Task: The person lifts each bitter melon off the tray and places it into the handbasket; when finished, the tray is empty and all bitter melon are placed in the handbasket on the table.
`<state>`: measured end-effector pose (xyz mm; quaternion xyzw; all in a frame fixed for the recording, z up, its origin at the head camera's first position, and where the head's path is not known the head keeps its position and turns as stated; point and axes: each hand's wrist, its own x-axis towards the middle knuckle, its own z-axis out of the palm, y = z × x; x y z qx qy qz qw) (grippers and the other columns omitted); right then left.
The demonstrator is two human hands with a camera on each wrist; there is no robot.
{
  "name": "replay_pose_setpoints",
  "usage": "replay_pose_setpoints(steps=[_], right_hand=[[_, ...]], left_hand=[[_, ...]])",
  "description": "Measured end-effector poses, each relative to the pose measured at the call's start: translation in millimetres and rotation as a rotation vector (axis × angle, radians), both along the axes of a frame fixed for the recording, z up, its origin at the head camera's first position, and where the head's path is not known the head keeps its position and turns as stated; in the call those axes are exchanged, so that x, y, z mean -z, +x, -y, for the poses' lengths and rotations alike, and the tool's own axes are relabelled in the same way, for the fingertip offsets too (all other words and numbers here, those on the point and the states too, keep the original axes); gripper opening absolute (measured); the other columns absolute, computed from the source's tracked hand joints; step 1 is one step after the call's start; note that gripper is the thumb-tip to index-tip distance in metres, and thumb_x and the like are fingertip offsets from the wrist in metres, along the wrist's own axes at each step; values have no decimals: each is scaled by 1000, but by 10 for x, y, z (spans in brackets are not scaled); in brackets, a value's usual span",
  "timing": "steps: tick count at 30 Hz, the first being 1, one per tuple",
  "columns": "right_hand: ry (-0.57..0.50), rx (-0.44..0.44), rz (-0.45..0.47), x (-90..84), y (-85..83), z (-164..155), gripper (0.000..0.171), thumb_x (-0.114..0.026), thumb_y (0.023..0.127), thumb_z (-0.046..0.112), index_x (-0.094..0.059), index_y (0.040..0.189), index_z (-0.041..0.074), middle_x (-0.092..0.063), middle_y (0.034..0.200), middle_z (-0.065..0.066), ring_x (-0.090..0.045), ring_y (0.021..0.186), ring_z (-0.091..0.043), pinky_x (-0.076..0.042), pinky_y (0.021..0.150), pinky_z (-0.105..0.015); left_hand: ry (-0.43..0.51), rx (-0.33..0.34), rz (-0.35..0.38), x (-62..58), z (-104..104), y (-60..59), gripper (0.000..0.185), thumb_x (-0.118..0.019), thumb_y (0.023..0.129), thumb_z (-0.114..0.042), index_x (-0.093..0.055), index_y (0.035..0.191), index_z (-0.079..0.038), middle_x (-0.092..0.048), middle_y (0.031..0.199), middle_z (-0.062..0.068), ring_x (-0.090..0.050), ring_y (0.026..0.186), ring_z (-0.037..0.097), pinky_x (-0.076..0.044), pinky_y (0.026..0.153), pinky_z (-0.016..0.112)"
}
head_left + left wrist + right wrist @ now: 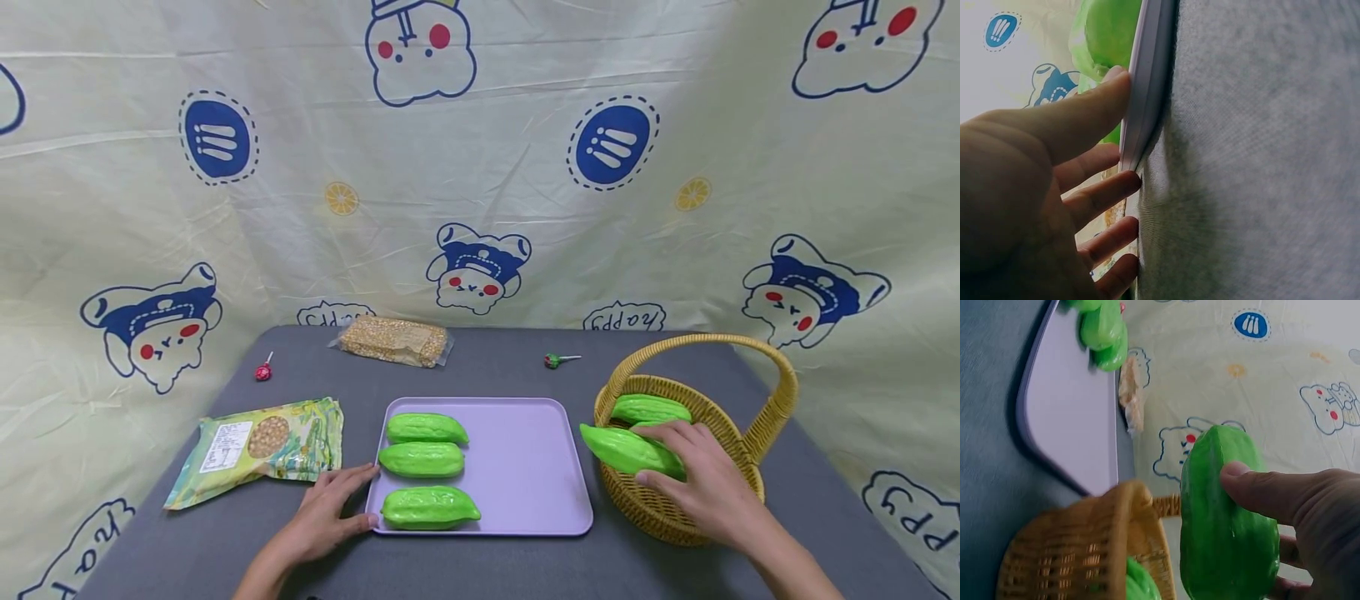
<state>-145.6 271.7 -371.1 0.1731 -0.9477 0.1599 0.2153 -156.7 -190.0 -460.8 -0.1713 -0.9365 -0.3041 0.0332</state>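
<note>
My right hand (693, 475) grips a green bitter gourd (622, 450) over the left rim of a wicker basket (772, 400); the thumb presses its side in the right wrist view, on the gourd (1225, 550). Another green gourd (651, 409) lies inside the basket. Three green gourds (423, 459) lie in a column on the left part of a lilac tray (525, 467). My left hand (330, 512) lies flat on the table with straight fingers touching the tray's left edge (1147, 94).
A green snack bag (258, 446) lies left of the tray. A clear packet of grain bars (393, 340) sits at the back. Two lollipops, red (263, 371) and green (555, 360), lie on the grey tablecloth. A patterned cloth backdrop hangs behind.
</note>
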Motion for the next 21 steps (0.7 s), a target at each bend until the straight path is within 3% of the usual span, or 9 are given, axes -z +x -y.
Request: replay_pose_setpoints(steps=[4, 10, 14, 21], right_hand=[[31, 28, 33, 21, 16, -116, 50, -82, 69, 25, -64, 115, 17, -63, 103, 1, -49, 92, -15, -40, 73, -32], [30, 42, 122, 51, 27, -242, 48, -79, 72, 28, -63, 115, 14, -63, 106, -4, -54, 101, -27, -45, 78, -51], [51, 26, 118, 98, 27, -308, 47, -80, 72, 26, -64, 114, 14, -64, 104, -2, -56, 99, -27, -45, 78, -50], [105, 35, 196, 145, 24, -398, 42, -79, 73, 23, -66, 112, 13, -65, 104, -2, -57, 95, -25, -46, 76, -46]], left_hand=[[2, -2, 26, -11, 4, 1, 64, -72, 78, -39, -54, 133, -13, -54, 136, 8, -44, 118, 27, -33, 95, 52], [-1, -3, 39, -17, 5, 0, 64, -72, 78, -39, -53, 134, -14, -54, 137, 8, -43, 119, 27, -32, 96, 52], [2, -5, 40, -15, 5, 0, 64, -72, 78, -38, -53, 134, -14, -54, 137, 7, -43, 120, 27, -32, 96, 53], [2, -9, 40, -15, 2, 1, 64, -72, 78, -38, -53, 134, -14, -54, 137, 8, -43, 120, 28, -32, 96, 53]])
